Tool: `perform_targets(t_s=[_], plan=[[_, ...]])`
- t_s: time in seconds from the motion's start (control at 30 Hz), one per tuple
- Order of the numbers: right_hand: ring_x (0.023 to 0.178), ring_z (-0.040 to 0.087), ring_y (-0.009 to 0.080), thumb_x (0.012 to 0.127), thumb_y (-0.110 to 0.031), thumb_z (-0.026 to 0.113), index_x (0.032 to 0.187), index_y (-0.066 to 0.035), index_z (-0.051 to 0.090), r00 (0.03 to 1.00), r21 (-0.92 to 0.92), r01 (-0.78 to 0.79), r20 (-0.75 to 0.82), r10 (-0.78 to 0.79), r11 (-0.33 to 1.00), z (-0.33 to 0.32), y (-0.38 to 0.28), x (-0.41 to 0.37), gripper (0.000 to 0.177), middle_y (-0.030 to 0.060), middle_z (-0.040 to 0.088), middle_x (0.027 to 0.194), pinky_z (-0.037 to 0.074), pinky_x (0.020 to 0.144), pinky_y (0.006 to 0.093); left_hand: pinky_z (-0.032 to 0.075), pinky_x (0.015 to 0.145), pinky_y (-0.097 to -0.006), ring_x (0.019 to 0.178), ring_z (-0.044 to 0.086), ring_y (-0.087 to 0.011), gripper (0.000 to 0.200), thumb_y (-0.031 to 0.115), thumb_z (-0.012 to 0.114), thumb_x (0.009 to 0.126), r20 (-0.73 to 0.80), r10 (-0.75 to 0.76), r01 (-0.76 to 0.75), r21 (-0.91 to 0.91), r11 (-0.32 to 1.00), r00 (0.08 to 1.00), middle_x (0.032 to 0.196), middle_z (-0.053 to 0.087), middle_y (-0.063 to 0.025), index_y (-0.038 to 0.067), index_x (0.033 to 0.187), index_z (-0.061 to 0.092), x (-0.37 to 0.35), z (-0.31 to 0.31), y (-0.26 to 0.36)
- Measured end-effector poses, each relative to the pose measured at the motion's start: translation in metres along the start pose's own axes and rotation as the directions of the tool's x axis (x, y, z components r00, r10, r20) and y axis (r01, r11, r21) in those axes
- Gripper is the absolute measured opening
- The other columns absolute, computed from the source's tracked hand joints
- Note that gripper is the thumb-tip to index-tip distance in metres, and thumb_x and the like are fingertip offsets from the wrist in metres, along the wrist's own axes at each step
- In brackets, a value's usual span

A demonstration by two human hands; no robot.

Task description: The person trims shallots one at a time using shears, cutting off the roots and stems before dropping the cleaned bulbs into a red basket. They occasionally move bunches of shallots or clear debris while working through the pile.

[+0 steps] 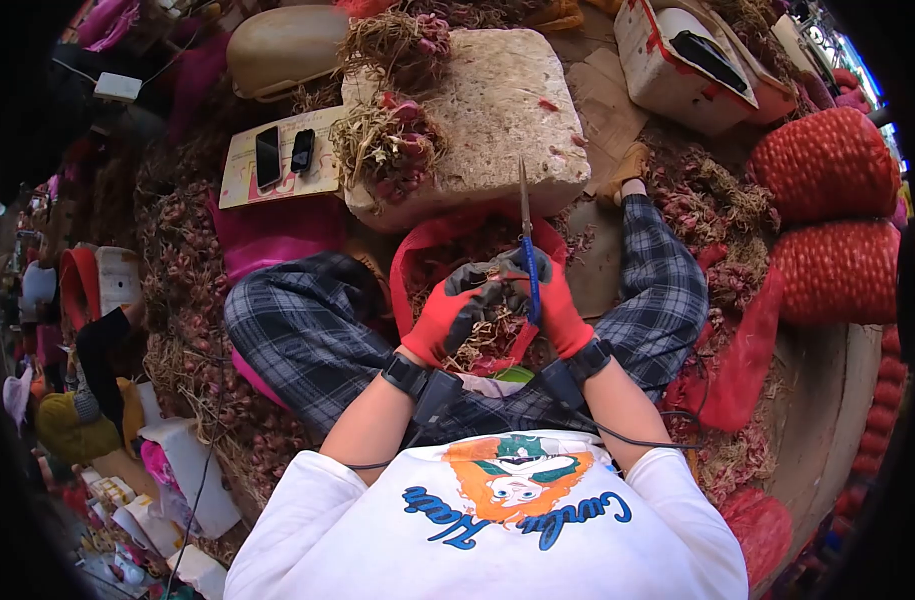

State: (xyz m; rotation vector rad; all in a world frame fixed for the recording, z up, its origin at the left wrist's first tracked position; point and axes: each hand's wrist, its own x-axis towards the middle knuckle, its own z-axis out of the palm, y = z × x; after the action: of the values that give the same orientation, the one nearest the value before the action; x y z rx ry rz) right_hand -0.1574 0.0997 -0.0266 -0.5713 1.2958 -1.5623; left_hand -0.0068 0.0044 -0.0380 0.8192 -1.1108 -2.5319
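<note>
My right hand [554, 300], in a red glove with dark grey fingers, is closed around the blue handles of scissors [524, 205], whose blades point away from me. My left hand [444, 315], gloved alike, has its fingers curled together close beside it. A small shallot [491, 278] with dry stalks seems to be pinched there, mostly hidden by the fingers. Both hands are above a red basin [401, 262] between my legs, with shallots and dry trimmings in it.
A worn foam block [507, 110] stands ahead, with shallot bunches [389, 145] on its left side. Left of it, a board [239, 165] carries a phone [268, 157] and a small black device. Loose shallots [192, 290] lie around; full red net sacks [827, 165] sit at right.
</note>
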Motion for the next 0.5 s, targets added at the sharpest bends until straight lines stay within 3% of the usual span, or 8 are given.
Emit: perform_targets(t_s=[0.07,0.13,0.17,0.2,0.23,0.3,0.37,0.5], plan=[[0.076,0.060,0.0107,0.084,-0.012,0.063,0.111,-0.006,0.054,0.992,0.052,-0.119,-0.024,0.121,0.991,-0.006,-0.001,0.000,0.030,0.0015,0.061,0.091,0.048,0.062,0.0256,0.048,0.069,-0.0214,0.083,0.058,-0.0097,0.023,0.016,0.056,0.092,-0.012,-0.096,0.094,-0.106,0.990,0.995,0.099,0.061,-0.0014,0.005,0.112,0.055,-0.003,0.006,0.011],[0.078,0.062,0.0161,0.083,-0.014,0.063,0.112,-0.006,0.053,0.967,0.104,-0.237,-0.071,0.244,0.966,-0.011,0.003,0.003,0.031,0.0045,0.062,0.091,0.049,0.065,0.0305,0.048,0.066,-0.0217,0.080,0.058,-0.0111,0.022,0.018,0.055,0.092,0.022,-0.112,0.112,-0.353,0.929,0.993,0.095,0.061,-0.0021,0.006,0.111,0.056,0.000,0.003,0.007],[0.078,0.062,0.0196,0.083,-0.018,0.064,0.111,-0.006,0.053,0.992,-0.204,-0.081,-0.109,0.059,0.976,-0.014,0.003,0.001,0.033,0.0066,0.062,0.091,0.049,0.066,0.0323,0.048,0.065,-0.0219,0.079,0.058,-0.0118,0.021,0.019,0.055,0.093,0.039,-0.114,0.119,-0.469,0.875,0.993,0.094,0.061,-0.0024,0.007,0.110,0.056,0.002,0.001,0.006],[0.079,0.061,0.0231,0.082,-0.022,0.065,0.111,-0.005,0.053,0.987,-0.495,0.073,-0.088,-0.134,0.866,-0.014,0.001,-0.005,0.036,0.0087,0.062,0.091,0.048,0.068,0.0342,0.048,0.065,-0.0229,0.079,0.058,-0.0122,0.021,0.020,0.055,0.093,0.011,-0.152,0.134,-0.538,0.832,0.988,0.094,0.061,-0.0029,0.007,0.109,0.056,0.003,-0.001,0.009],[0.080,0.061,0.0266,0.081,-0.027,0.066,0.111,-0.004,0.053,0.951,-0.732,0.203,-0.010,-0.308,0.650,-0.014,-0.002,-0.011,0.039,0.0107,0.062,0.091,0.048,0.069,0.0360,0.049,0.064,-0.0239,0.079,0.058,-0.0127,0.021,0.021,0.055,0.093,-0.014,-0.193,0.146,-0.604,0.783,0.981,0.094,0.061,-0.0035,0.007,0.109,0.056,0.002,-0.002,0.014],[0.081,0.060,0.0308,0.078,-0.036,0.068,0.109,-0.003,0.053,0.973,-0.858,0.122,0.004,-0.231,0.499,-0.014,-0.010,-0.026,0.048,0.0138,0.061,0.091,0.048,0.071,0.0381,0.050,0.064,-0.0269,0.079,0.057,-0.0138,0.022,0.025,0.057,0.092,-0.097,-0.248,0.118,-0.682,0.722,0.964,0.092,0.061,-0.0039,0.008,0.106,0.057,0.000,0.004,0.027],[0.086,0.059,0.0326,0.073,-0.049,0.069,0.106,-0.002,0.052,0.987,-0.925,0.069,0.008,-0.162,0.373,-0.015,-0.010,-0.038,0.060,0.0150,0.058,0.094,0.047,0.074,0.0399,0.050,0.064,-0.0251,0.076,0.057,-0.0129,0.022,0.026,0.058,0.091,-0.023,-0.269,0.174,-0.711,0.681,0.963,0.092,0.061,-0.0039,0.009,0.105,0.057,0.002,-0.003,0.026],[0.090,0.058,0.0318,0.074,-0.049,0.068,0.106,-0.003,0.053,0.987,-0.954,0.097,0.056,-0.148,0.284,-0.005,-0.020,-0.040,0.058,0.0156,0.057,0.098,0.046,0.077,0.0401,0.050,0.065,-0.0282,0.075,0.056,-0.0143,0.024,0.030,0.057,0.091,-0.061,-0.273,0.171,-0.645,0.745,0.960,0.089,0.060,-0.0026,0.011,0.105,0.057,-0.001,0.003,0.025]])
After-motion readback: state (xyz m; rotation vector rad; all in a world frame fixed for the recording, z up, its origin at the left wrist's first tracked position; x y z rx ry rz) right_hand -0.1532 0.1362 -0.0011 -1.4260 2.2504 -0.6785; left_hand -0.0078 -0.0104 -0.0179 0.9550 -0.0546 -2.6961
